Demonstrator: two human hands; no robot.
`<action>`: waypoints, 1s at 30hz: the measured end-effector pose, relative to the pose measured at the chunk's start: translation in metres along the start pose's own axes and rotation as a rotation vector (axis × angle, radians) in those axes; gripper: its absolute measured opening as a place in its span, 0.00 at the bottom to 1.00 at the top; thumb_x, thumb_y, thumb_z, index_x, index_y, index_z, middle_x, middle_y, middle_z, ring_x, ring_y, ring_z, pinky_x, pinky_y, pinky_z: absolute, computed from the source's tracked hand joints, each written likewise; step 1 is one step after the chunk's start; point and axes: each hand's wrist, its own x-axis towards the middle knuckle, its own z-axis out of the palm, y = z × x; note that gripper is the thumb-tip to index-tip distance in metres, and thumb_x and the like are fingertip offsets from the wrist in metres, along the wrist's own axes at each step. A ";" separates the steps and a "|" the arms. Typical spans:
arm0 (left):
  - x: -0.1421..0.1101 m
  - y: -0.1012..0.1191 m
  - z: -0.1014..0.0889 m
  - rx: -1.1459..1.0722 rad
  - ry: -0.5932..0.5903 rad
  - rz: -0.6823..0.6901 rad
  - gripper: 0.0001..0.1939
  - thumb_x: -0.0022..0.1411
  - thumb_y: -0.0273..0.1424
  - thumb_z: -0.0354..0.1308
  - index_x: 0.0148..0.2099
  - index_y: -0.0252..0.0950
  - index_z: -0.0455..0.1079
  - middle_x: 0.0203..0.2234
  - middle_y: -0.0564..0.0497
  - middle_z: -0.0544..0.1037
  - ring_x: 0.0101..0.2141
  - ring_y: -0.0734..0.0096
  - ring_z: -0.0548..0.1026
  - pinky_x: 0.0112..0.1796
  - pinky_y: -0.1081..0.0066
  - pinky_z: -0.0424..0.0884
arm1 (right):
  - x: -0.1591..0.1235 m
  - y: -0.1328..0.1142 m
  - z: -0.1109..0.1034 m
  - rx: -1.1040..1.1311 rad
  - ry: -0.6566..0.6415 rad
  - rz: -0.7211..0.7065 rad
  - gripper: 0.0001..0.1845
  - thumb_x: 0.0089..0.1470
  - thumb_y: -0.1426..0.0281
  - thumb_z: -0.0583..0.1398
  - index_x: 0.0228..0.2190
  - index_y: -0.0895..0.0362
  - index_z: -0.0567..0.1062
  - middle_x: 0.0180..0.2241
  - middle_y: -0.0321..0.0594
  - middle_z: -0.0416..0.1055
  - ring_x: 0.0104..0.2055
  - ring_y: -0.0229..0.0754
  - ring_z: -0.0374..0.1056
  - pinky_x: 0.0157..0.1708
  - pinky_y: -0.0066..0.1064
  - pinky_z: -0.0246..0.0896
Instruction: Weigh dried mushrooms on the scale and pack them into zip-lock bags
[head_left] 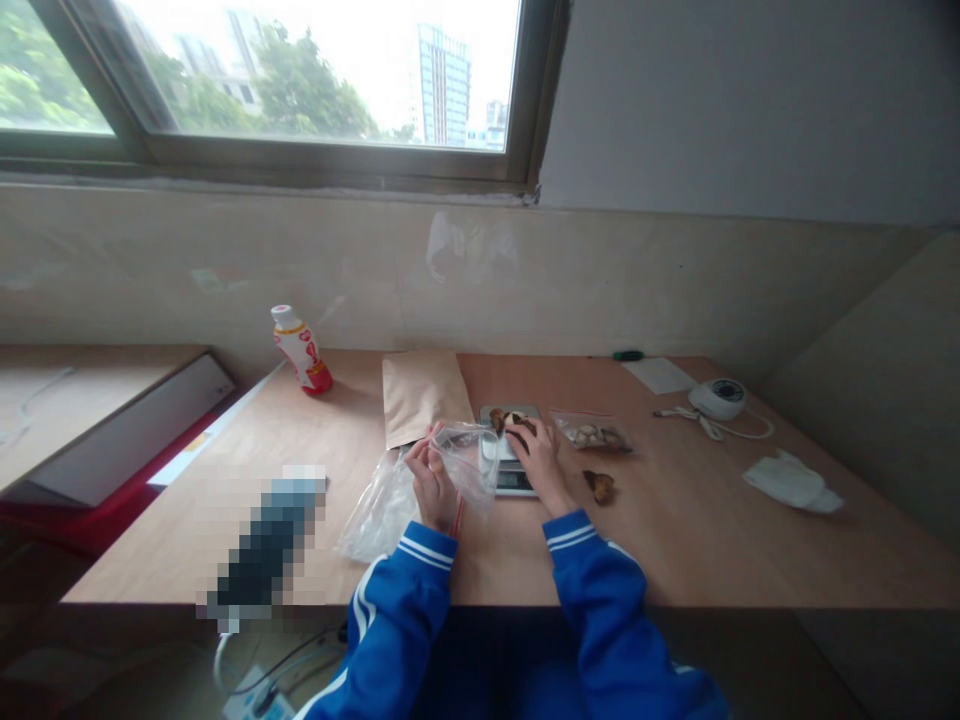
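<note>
My left hand point(433, 480) pinches the rim of a clear plastic bag point(390, 495) and holds its mouth up and open. My right hand point(534, 450) rests over a small digital scale point(508, 478), fingers closed on dark brown pieces point(510, 420) lying on the scale's platform. One brown piece point(600, 486) lies loose on the wooden table point(675, 520) just right of my right wrist. A small clear bag with light pieces point(592, 434) lies beyond it. Both arms wear blue sleeves with white stripes.
A brown paper envelope point(420, 395) lies behind the scale. A red and white drink bottle point(301, 350) stands at the back left. A white round device with cable point(718, 398), a paper slip point(660, 374), a crumpled tissue point(793, 482) and a blurred dark object point(266, 545) also lie there.
</note>
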 end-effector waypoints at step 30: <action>-0.001 -0.002 0.000 -0.024 -0.050 -0.024 0.16 0.69 0.40 0.41 0.50 0.36 0.58 0.51 0.37 0.72 0.51 0.61 0.72 0.48 0.60 0.70 | 0.017 -0.105 -0.052 1.054 0.072 0.351 0.15 0.53 0.59 0.60 0.37 0.56 0.76 0.37 0.42 0.77 0.40 0.43 0.72 0.41 0.35 0.67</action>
